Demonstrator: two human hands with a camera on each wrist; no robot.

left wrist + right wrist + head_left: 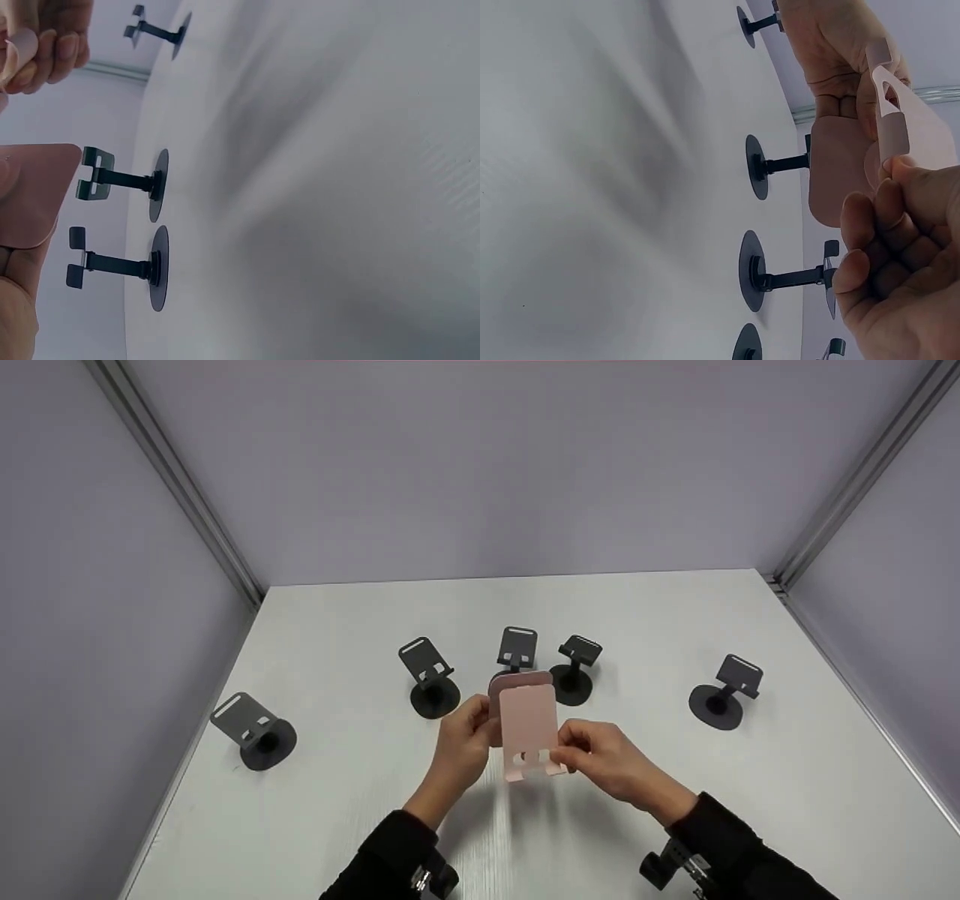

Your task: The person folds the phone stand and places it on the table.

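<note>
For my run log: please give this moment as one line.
left hand: holds pink metal phone stand | right hand: pinches its lower edge | stand: above white table

We list: pink stand (pixel 528 724), smooth matt metal or plastic, we cannot tell which; black stands (pixel 431 679), matt; table (pixel 750 810), white, faint wood grain; walls (pixel 480 472), matt grey.

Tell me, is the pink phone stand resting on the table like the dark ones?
No, the pink phone stand is held up off the table between the left hand and the right hand.
</note>
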